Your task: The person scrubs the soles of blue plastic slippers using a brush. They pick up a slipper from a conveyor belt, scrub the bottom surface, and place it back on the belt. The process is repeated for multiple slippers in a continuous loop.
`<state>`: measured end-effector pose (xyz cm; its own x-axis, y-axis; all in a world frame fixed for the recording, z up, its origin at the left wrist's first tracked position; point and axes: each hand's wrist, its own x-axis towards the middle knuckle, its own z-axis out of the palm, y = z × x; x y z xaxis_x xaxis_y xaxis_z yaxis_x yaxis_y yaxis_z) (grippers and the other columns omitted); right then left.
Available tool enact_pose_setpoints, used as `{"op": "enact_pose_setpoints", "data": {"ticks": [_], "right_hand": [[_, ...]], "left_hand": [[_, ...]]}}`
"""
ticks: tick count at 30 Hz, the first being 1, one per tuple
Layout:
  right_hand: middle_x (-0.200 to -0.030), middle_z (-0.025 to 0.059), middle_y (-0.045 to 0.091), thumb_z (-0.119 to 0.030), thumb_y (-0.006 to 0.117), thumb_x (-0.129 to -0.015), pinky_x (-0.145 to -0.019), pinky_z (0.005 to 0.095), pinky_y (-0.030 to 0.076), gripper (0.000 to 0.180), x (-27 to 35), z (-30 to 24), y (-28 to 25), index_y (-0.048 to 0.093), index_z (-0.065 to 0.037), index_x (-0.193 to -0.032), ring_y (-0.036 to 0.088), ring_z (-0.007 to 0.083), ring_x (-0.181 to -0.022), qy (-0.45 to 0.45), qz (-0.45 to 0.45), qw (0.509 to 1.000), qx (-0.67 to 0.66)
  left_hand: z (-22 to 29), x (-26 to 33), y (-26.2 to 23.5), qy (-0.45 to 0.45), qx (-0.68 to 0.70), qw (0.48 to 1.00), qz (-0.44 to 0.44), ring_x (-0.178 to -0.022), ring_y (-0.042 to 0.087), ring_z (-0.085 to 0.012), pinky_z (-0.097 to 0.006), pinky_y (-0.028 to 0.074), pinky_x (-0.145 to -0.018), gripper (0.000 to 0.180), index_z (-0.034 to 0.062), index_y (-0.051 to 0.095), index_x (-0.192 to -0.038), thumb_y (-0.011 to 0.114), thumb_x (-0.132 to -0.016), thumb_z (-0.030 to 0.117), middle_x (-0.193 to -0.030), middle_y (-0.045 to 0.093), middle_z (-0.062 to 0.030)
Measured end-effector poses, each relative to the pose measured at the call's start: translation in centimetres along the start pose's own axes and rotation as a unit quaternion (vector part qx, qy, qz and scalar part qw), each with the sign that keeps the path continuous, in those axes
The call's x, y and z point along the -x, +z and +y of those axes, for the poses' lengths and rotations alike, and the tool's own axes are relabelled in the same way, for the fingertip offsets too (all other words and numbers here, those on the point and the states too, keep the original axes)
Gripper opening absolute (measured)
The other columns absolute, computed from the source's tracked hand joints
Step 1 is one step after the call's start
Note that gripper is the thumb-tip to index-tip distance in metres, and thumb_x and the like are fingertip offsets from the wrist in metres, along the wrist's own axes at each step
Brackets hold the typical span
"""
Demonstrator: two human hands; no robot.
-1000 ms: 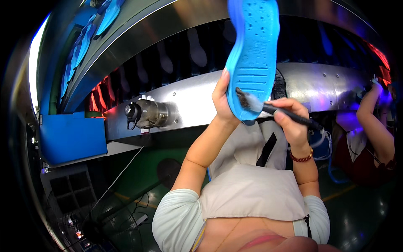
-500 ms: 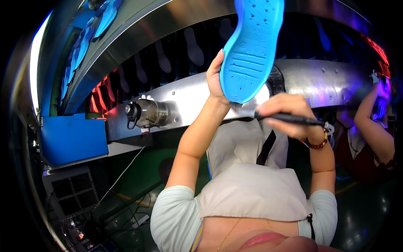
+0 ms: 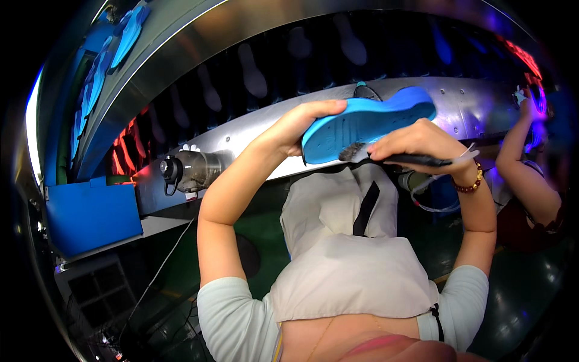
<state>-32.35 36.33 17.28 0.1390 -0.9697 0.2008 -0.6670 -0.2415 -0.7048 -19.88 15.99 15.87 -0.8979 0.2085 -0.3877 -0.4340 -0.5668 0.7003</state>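
Note:
A blue shoe sole (image 3: 377,123) is tilted on its side above the metal ledge, its patterned face turned toward me. My left hand (image 3: 301,125) grips the sole's left end, thumb along the upper edge. In my right hand (image 3: 417,143) is a brush (image 3: 354,151) with a black handle and dark, greyish bristles. The bristles rest against the lower edge of the sole near its left end. A pale, thin tube (image 3: 465,155) runs from the back of the handle past my wrist.
A see-through bottle (image 3: 198,171) with a black lid lies on the metal ledge (image 3: 238,143) at left. A blue box (image 3: 93,214) stands beyond it. Behind the ledge runs a dark curved line with several soles (image 3: 252,71). At right, a co-worker's arm (image 3: 520,145) reaches in.
The sole has come down from upright to lying sideways, its far end swung to the right. The brush has shifted slightly left and up, onto the sole's edge. My view has shifted a little.

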Motion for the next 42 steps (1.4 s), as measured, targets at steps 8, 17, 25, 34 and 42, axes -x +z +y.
{"op": "enact_pose_setpoints", "data": {"ticks": [8,17,25,34,42], "right_hand": [[-0.089,0.0146,0.064,-0.006,0.064,-0.072,-0.071,0.0323,0.049,0.019,0.3,1.6,-1.6,0.062,0.0,-0.091,0.063,0.0273,-0.08,0.036,-0.001,0.999,0.019],[-0.07,0.0043,0.062,-0.011,0.058,-0.082,-0.043,0.0154,0.039,0.018,-0.9,5.3,3.1,0.064,0.0,-0.095,0.051,0.0053,-0.046,0.186,0.329,0.89,-0.254],[-0.087,0.0099,0.064,-0.007,0.061,-0.079,-0.049,0.0186,0.044,0.021,0.7,1.1,10.5,0.059,0.002,-0.098,0.055,0.0075,-0.054,0.255,0.295,0.868,-0.307],[-0.098,0.0116,0.054,-0.001,0.059,-0.08,-0.081,0.0229,0.047,0.025,4.5,16.9,15.0,0.05,0.005,-0.102,0.053,0.0181,-0.092,0.223,0.669,0.422,-0.57],[-0.122,0.0267,0.042,-0.038,0.025,-0.092,-0.089,0.0378,0.047,0.062,0.0,20.2,15.3,0.029,0.016,-0.123,0.049,0.0353,-0.108,0.193,0.662,0.154,-0.707]], "left_hand": [[-0.6,2.2,-2.5,0.049,-0.094,0.99,0.089,-0.089,0.059,-0.0214,-0.031,0.049,-0.076,0.05,-0.0013,0.05,-0.115,0.056,-0.081,0.035,-0.103,0.057,-0.0169],[-6.9,2.3,-3.2,0.129,0.257,0.958,-0.015,-0.101,0.054,-0.0346,-0.052,0.048,-0.078,0.055,0.0042,0.036,-0.128,0.043,-0.086,0.038,-0.118,0.049,-0.0202],[-9.1,4.6,-7.3,0.153,0.25,0.955,0.041,-0.104,0.052,-0.0379,-0.058,0.045,-0.079,0.054,0.0015,0.039,-0.125,0.046,-0.084,0.036,-0.118,0.048,-0.0226],[9.7,11.4,-6.6,0.44,0.14,0.861,-0.213,-0.129,0.015,-0.0412,-0.06,0.014,-0.103,0.067,-0.0064,0.014,-0.134,0.034,-0.088,0.039,-0.139,0.016,-0.0266],[11.1,12.6,5.8,0.602,-0.03,0.79,0.109,-0.129,0.019,-0.0366,-0.051,0.009,-0.107,0.074,0.0008,0.027,-0.133,0.042,-0.082,0.052,-0.141,0.016,-0.0219]]}}
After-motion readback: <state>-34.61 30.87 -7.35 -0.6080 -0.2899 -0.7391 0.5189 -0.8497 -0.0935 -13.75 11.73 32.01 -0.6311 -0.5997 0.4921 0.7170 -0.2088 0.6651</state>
